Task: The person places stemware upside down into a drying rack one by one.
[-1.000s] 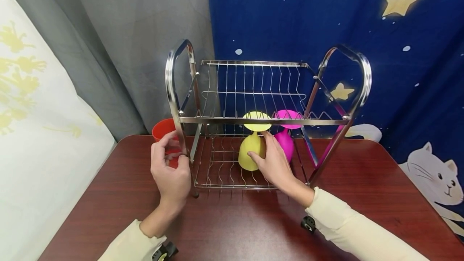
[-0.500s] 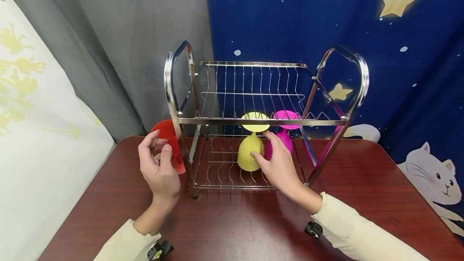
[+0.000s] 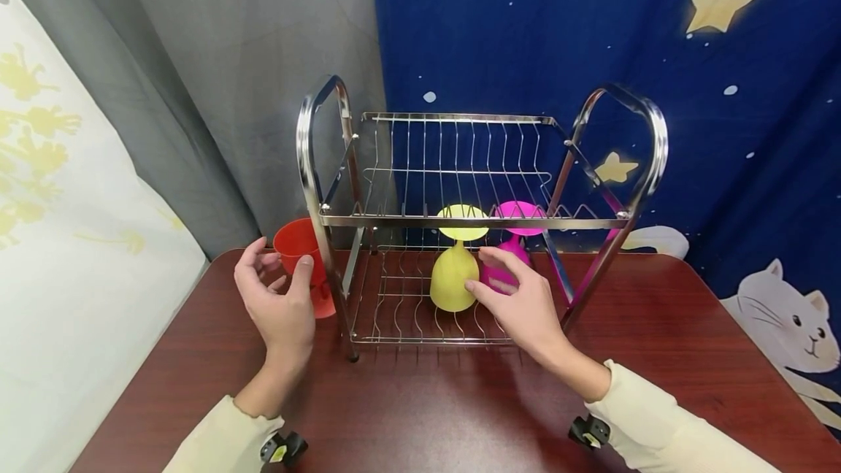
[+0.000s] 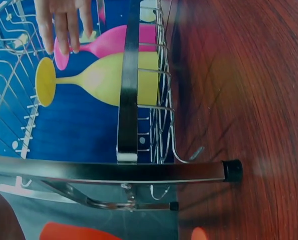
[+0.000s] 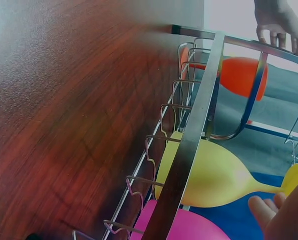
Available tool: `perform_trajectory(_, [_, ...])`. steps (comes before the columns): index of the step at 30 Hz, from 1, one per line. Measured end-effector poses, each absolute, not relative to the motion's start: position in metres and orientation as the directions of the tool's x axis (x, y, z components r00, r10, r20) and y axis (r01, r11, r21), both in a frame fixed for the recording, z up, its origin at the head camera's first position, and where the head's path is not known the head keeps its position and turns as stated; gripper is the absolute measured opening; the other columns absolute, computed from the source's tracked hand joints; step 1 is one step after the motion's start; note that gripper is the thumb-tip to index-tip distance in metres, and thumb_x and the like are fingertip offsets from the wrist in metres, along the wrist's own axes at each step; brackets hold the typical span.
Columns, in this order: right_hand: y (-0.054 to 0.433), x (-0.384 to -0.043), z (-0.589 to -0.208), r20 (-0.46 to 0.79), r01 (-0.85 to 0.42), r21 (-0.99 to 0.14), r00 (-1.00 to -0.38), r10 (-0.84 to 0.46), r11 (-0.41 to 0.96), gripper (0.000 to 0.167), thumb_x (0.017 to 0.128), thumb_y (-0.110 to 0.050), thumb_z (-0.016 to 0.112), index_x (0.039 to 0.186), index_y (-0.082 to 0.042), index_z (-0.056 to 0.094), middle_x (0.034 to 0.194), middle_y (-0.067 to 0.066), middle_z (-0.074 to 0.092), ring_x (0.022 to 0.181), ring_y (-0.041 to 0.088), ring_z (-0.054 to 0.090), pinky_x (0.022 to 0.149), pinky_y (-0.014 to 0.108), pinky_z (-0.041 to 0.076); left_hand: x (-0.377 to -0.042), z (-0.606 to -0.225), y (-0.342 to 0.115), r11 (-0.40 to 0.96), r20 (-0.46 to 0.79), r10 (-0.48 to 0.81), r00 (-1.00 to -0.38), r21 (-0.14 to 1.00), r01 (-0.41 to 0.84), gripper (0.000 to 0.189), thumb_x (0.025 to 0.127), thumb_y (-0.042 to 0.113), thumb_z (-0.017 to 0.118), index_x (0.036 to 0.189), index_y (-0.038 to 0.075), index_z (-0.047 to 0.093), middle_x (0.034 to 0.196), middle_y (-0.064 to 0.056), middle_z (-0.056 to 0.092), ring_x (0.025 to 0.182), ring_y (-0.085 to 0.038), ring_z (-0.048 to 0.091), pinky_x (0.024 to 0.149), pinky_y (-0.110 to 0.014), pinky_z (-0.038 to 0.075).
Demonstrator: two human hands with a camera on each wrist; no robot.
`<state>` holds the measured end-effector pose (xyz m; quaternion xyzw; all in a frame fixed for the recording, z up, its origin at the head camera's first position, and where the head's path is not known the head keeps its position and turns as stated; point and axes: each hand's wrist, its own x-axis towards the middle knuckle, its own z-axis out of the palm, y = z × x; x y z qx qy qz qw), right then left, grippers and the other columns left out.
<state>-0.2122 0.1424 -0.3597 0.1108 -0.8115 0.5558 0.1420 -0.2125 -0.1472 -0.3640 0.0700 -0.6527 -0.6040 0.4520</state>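
so the right hand [image 3: 528, 309] has its thumb and fingers spread loosely apart and isn't gripping anything, with the thumb tip right up by the bowl of the yellow goblet [image 3: 453, 279]; can't really tell if it's brushing it or just next to it. left hand [image 3: 282, 316] is also relaxed and holding nothing, fingers and thumb apart, just in front of the red goblet [image 3: 296, 236]. that red one stands upright on the table [image 3: 420, 414], just outside the left end of the metal dish rack [image 3: 394, 221]. the yellow goblet is upside down on the rack's lower tier, foot up top, with the magenta goblet [image 3: 517, 245] flipped the same way next to it on the right, partly hidden behind the right hand in the head view. the rack has two wire tiers and a shiny looped frame at each end. further out there are cream sleeves [image 3: 213, 436] on both arms, then a grey curtain [image 3: 263, 42] on the left behind the table, a blue curtain [image 3: 473, 42] with yellow stars to its right, and a white cat picture [image 3: 785, 312] over by the right edge.
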Motion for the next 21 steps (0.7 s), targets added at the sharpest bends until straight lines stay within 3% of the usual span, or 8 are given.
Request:
perform_trajectory(4, [0.148, -0.208, -0.359, 0.374, -0.37, -0.887, -0.927, -0.04, 0.275, 0.044, 0.083, -0.015, 0.078, 0.125, -0.013, 0.064, 0.119, 0.008, 0.068, 0.107, 0.024, 0.067, 0.084, 0.025, 0.055, -0.216, -0.367, -0.152, 0.268, 0.481, -0.637, -0.602, 0.871, 0.413, 0.064, 0.081, 0.006, 0.071, 0.139, 0.01, 0.044, 0.117, -0.003, 0.049, 0.112, -0.021, 0.047, 0.087, -0.032, 0.042])
perform_trajectory(11, [0.156, -0.199, -0.356, 0.458, -0.463, -0.871, -0.886, -0.072, 0.162, 0.033, 0.086, -0.002, 0.07, 0.119, 0.0, 0.066, 0.113, 0.017, 0.07, 0.106, 0.017, 0.067, 0.085, 0.021, 0.054, -0.219, -0.369, -0.157, 0.258, 0.423, -0.62, -0.66, 0.905, 0.338, 0.072, 0.081, 0.014, 0.074, 0.143, 0.018, 0.038, 0.131, -0.011, 0.047, 0.12, -0.02, 0.044, 0.093, -0.037, 0.039])
perform_trajectory(16, [0.16, -0.194, -0.354, 0.489, -0.495, -0.865, -0.869, -0.074, 0.085, 0.028, 0.087, 0.005, 0.065, 0.115, 0.011, 0.064, 0.106, 0.005, 0.073, 0.101, 0.016, 0.07, 0.082, 0.025, 0.055, -0.224, -0.375, -0.161, 0.269, 0.391, -0.603, -0.695, 0.92, 0.285, 0.077, 0.081, 0.019, 0.076, 0.145, 0.022, 0.034, 0.135, -0.006, 0.045, 0.123, -0.02, 0.042, 0.098, -0.041, 0.04])
perform_trajectory(21, [0.16, -0.192, -0.353, 0.509, -0.514, -0.854, -0.858, -0.076, 0.078, 0.027, 0.086, 0.007, 0.064, 0.114, 0.012, 0.064, 0.104, -0.003, 0.073, 0.101, 0.017, 0.07, 0.083, 0.025, 0.055, -0.227, -0.378, -0.163, 0.28, 0.359, -0.593, -0.721, 0.931, 0.233, 0.081, 0.08, 0.02, 0.076, 0.148, 0.021, 0.03, 0.14, -0.005, 0.043, 0.128, -0.024, 0.041, 0.105, -0.045, 0.039])
